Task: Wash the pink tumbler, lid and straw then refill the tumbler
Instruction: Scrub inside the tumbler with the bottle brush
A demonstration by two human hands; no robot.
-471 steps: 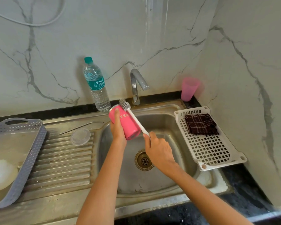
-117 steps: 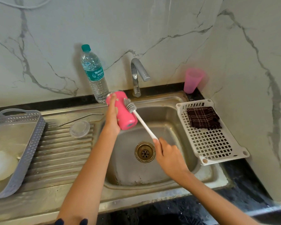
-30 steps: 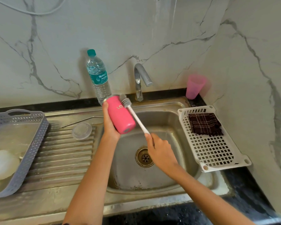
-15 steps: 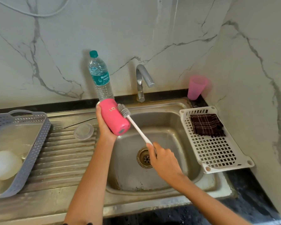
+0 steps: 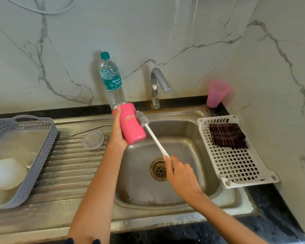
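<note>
My left hand [image 5: 118,133] grips the pink tumbler [image 5: 130,125] over the left edge of the sink basin [image 5: 188,131], tilted with its base toward me. My right hand [image 5: 179,173] holds the white handle of a bottle brush [image 5: 152,134]; its grey bristle head rests against the tumbler's right side. The clear round lid [image 5: 93,140] lies on the ribbed drainboard [image 5: 69,166], and the thin metal straw [image 5: 91,129] lies just behind it. A water bottle [image 5: 111,80] with a teal cap stands behind the tumbler at the wall.
The tap [image 5: 157,85] stands behind the basin, with no water running. A pink plastic cup [image 5: 217,93] is in the back right corner. A white slotted tray [image 5: 236,166] holding a dark checked cloth [image 5: 226,135] sits on the right. A grey basket [image 5: 32,155] sits at the left.
The tumbler has tilted a little more upright in my left hand, and the brush head has slid along its right side. The camera view shifted slightly.
</note>
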